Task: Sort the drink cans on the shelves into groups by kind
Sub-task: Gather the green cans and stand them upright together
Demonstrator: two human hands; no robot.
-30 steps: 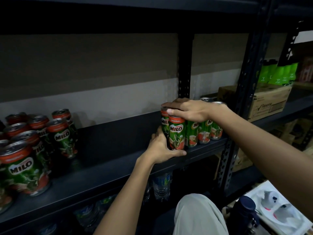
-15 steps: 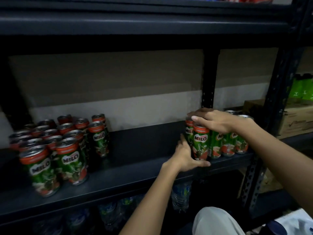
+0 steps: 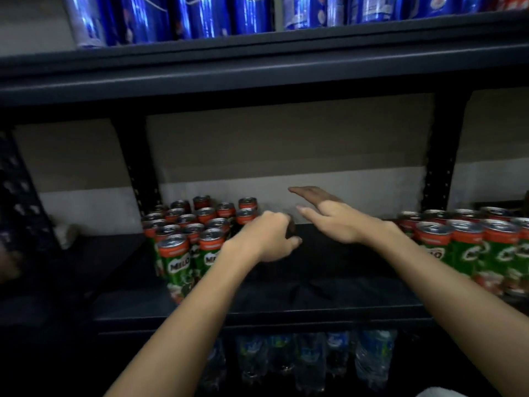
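Down on the middle shelf (image 3: 329, 308) the green Milo cans stand in two bunches. The larger cluster (image 3: 197, 230) sits toward the left, its cans upright and packed close, orange rims up. A second row of Milo cans (image 3: 469, 245) stands at the right end, also upright and touching one another. Between the two bunches the dark shelf board shows.

Both bare arms reach in over that gap. The left hand (image 3: 266, 239) hangs just beside the right edge of the left cluster, fingers loosely curled with the thumb pointing right; I see no can in it, though motion blur makes contact with the nearest can hard to judge. The right hand (image 3: 329, 216) is spread flat, palm down, fingers straight and pointing left, holding nothing and hovering above the board.

On the shelf above, blue cans (image 3: 200, 18) stand in a row. Below, clear plastic bottles (image 3: 309, 359) sit in shadow.
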